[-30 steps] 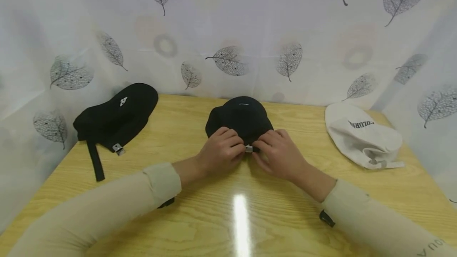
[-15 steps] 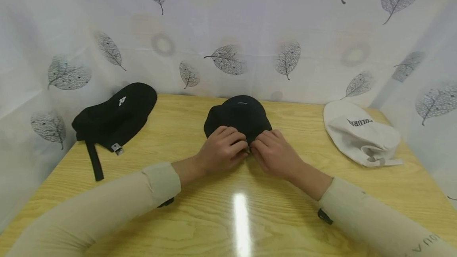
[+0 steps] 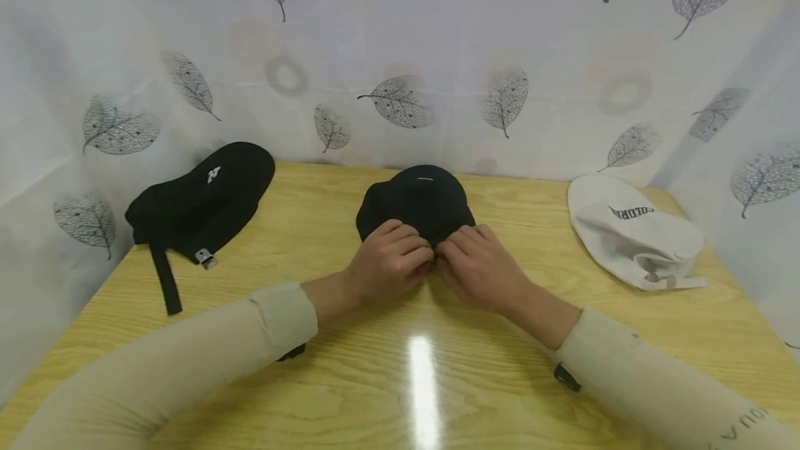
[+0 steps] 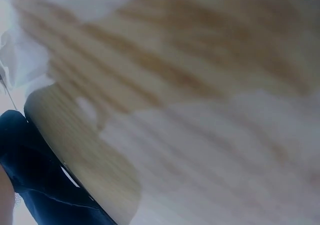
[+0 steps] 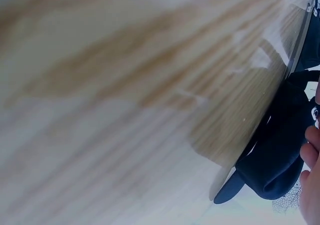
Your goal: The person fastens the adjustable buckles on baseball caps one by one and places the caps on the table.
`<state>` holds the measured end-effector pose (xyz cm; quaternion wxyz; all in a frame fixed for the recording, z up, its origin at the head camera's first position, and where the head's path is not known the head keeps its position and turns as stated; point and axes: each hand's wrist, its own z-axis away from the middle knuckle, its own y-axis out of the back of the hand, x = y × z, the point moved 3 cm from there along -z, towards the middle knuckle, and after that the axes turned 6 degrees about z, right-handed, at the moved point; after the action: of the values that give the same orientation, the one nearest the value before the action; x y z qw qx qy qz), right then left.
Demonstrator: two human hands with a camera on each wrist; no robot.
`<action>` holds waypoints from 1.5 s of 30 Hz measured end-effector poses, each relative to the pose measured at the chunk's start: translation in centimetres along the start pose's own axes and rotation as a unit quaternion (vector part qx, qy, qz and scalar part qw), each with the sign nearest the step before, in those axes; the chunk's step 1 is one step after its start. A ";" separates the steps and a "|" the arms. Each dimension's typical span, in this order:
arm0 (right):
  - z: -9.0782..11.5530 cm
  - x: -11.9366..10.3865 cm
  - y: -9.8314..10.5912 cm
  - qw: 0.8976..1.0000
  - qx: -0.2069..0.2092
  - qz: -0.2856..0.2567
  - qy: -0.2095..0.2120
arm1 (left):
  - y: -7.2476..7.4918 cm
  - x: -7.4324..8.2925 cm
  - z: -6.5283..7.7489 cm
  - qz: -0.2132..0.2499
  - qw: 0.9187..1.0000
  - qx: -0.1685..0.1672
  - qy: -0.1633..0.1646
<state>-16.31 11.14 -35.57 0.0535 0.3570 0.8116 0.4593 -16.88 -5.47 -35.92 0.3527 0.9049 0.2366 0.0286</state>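
A dark cap (image 3: 415, 203) lies in the middle of the table, its brim toward the back wall. At its near edge my left hand (image 3: 390, 259) and right hand (image 3: 478, 266) almost meet, fingers curled and pinching the cap's back strap. The fingers hide the strap and its metal buckle. In the right wrist view the dark cap (image 5: 275, 150) shows at the right edge, with fingertips (image 5: 311, 147) beside it. The left wrist view catches only a slice of dark fabric (image 4: 42, 185) at the lower left.
A black cap (image 3: 206, 200) with a loose strap (image 3: 165, 280) and metal buckle (image 3: 205, 257) lies at the left. At the right is a cream cap (image 3: 634, 235) with dark lettering. A leaf-patterned curtain (image 3: 437, 40) backs the wooden table (image 3: 350, 394).
The buckle that showed between the hands a second ago is now covered by the fingers. My right hand has shifted slightly left, closer to the left hand. The side caps stay put.
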 end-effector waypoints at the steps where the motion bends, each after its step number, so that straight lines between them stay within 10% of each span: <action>1: 0.0 0.0 0.0 1.000 0.000 0.002 -0.002 | 0.0 0.0 0.0 0.000 1.000 0.000 0.001; 45: -0.3 -0.1 0.3 0.997 0.071 0.015 0.023 | 0.2 -0.1 0.0 -0.014 0.999 0.013 -0.043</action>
<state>-16.19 11.01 -35.21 0.0019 0.3616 0.8377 0.4093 -16.88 -5.64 -35.80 0.3510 0.9063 0.2347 -0.0183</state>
